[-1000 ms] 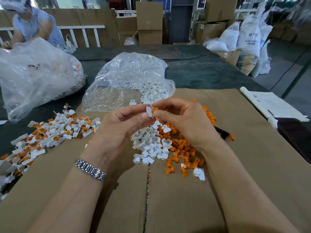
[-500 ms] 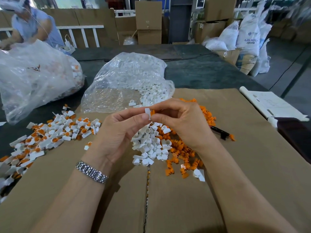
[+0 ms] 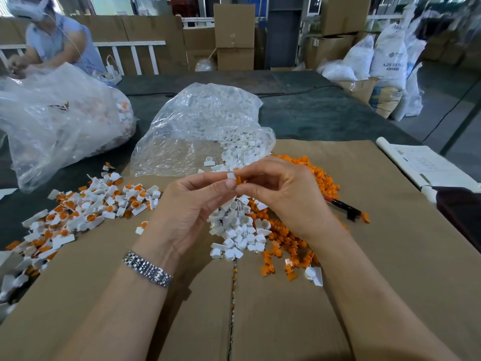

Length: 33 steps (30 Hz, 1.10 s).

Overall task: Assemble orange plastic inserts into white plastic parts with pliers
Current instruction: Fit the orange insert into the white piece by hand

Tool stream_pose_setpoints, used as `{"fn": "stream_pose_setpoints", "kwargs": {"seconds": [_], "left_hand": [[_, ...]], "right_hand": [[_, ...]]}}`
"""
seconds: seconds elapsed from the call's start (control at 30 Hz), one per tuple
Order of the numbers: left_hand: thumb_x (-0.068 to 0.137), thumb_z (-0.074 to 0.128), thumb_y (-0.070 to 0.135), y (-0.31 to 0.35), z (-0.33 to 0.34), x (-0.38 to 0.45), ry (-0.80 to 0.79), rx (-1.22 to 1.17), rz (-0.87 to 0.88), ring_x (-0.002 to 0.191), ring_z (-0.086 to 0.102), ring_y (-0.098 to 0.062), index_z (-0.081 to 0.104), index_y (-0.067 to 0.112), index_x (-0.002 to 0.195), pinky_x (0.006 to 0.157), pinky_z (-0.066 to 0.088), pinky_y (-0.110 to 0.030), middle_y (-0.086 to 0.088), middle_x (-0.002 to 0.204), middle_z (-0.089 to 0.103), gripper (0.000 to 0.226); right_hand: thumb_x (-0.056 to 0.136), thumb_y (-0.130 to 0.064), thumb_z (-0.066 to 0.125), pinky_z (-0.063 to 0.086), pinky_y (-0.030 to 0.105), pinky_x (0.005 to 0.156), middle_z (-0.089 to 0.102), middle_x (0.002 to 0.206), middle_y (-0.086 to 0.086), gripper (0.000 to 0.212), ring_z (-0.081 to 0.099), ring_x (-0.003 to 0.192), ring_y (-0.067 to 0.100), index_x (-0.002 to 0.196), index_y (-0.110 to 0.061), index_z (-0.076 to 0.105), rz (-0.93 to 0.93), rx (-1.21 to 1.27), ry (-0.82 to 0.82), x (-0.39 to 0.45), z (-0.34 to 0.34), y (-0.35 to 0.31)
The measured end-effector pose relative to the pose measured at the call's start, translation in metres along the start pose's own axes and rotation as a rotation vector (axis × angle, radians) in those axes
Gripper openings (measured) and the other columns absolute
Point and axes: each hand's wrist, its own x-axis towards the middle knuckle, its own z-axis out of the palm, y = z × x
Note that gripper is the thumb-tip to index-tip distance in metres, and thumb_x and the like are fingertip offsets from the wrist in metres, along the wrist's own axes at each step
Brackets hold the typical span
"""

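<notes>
My left hand pinches a small white plastic part between thumb and forefinger. My right hand pinches an orange insert right against that part, above the table's middle. Below my hands lies a pile of loose white parts, with loose orange inserts beside and behind it. The pliers, dark-handled, lie on the cardboard to the right of my right hand, untouched. A heap of assembled white-and-orange pieces spreads at the left.
A clear bag of white parts lies open behind my hands; a larger clear bag sits far left. Brown cardboard covers the near table. Papers lie at the right edge. Another person works at the back left.
Both hands have stayed together above the pile, with the white part and orange insert held slightly higher. The person at the back left has shifted a little.
</notes>
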Motion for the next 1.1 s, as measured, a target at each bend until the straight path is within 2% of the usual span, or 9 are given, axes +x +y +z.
{"fn": "stream_pose_setpoints", "kwargs": {"seconds": [0.17,0.5,0.63,0.67,0.73,0.8,0.83,0.93,1.1], "left_hand": [[0.071,0.080,0.001,-0.001,-0.002,0.001,0.016,0.014,-0.002,0.101,0.075,-0.029,0.079,-0.001,0.084,0.084,0.060,-0.026,-0.021,0.097,0.077,0.014],[0.062,0.085,0.005,-0.004,0.002,0.000,0.096,0.068,0.012,0.095,0.076,-0.029,0.074,0.003,0.071,0.083,0.060,-0.028,-0.019,0.087,0.076,0.014],[0.057,0.086,0.008,-0.005,0.003,0.000,0.133,0.076,0.015,0.091,0.077,-0.029,0.075,0.003,0.072,0.079,0.060,-0.025,-0.020,0.089,0.076,0.019],[0.060,0.084,0.006,-0.005,0.004,0.000,0.140,0.077,0.005,0.092,0.077,-0.030,0.075,0.003,0.073,0.077,0.060,-0.024,-0.020,0.092,0.077,0.016],[0.063,0.083,0.005,-0.004,0.003,0.000,0.146,0.081,-0.010,0.092,0.077,-0.030,0.078,0.005,0.071,0.072,0.060,-0.023,-0.019,0.092,0.077,0.010],[0.061,0.083,0.007,-0.002,0.002,0.000,0.149,0.086,-0.007,0.088,0.077,-0.028,0.080,0.008,0.069,0.068,0.060,-0.021,-0.017,0.090,0.078,0.009],[0.060,0.084,0.009,-0.002,0.001,0.000,0.154,0.097,0.002,0.087,0.077,-0.026,0.081,0.009,0.069,0.067,0.060,-0.021,-0.016,0.090,0.078,0.010],[0.055,0.086,0.016,0.000,-0.001,0.000,0.166,0.126,0.027,0.080,0.075,-0.018,0.081,0.012,0.069,0.063,0.058,-0.020,-0.013,0.091,0.078,0.015],[0.059,0.086,0.013,0.000,-0.004,0.001,0.154,0.099,0.017,0.075,0.072,-0.016,0.080,0.012,0.071,0.065,0.058,-0.021,-0.013,0.091,0.077,0.014]], "right_hand": [[0.082,-0.018,0.080,0.060,0.033,0.085,0.072,0.100,0.001,0.023,0.072,0.093,0.013,0.105,-0.011,0.078,-0.014,-0.038,0.027,0.000,0.002,0.000],[0.084,-0.019,0.080,0.059,0.031,0.084,0.070,0.099,-0.002,0.020,0.070,0.093,0.011,0.104,-0.018,0.078,-0.022,-0.132,-0.016,0.000,0.004,0.001],[0.082,-0.036,0.080,0.059,0.023,0.085,0.074,0.099,-0.008,0.031,0.071,0.092,0.005,0.109,-0.022,0.076,0.115,-0.047,-0.009,0.000,-0.005,-0.002],[0.083,-0.043,0.077,0.059,0.022,0.084,0.074,0.099,-0.011,0.034,0.070,0.092,0.002,0.110,-0.025,0.075,0.162,-0.098,0.053,0.001,-0.010,-0.002],[0.086,-0.056,0.068,0.058,0.026,0.085,0.071,0.106,-0.012,0.043,0.067,0.095,0.003,0.116,-0.025,0.070,0.296,-0.439,0.170,0.003,-0.026,0.003],[0.088,-0.062,0.064,0.054,0.040,0.090,0.065,0.114,-0.002,0.052,0.063,0.103,0.017,0.121,-0.020,0.063,0.530,-0.788,0.116,0.001,-0.042,0.011],[0.088,-0.062,0.064,0.052,0.047,0.092,0.063,0.111,0.001,0.053,0.062,0.104,0.024,0.116,-0.018,0.061,0.647,-0.870,0.050,0.000,-0.047,0.014],[0.087,-0.060,0.067,0.050,0.055,0.094,0.060,0.097,0.007,0.048,0.060,0.099,0.031,0.100,-0.014,0.059,0.782,-0.939,-0.082,-0.001,-0.051,0.017],[0.087,-0.050,0.069,0.050,0.055,0.095,0.059,0.101,0.010,0.041,0.058,0.104,0.032,0.100,-0.014,0.057,0.752,-1.004,-0.137,-0.003,-0.044,0.014]]}}
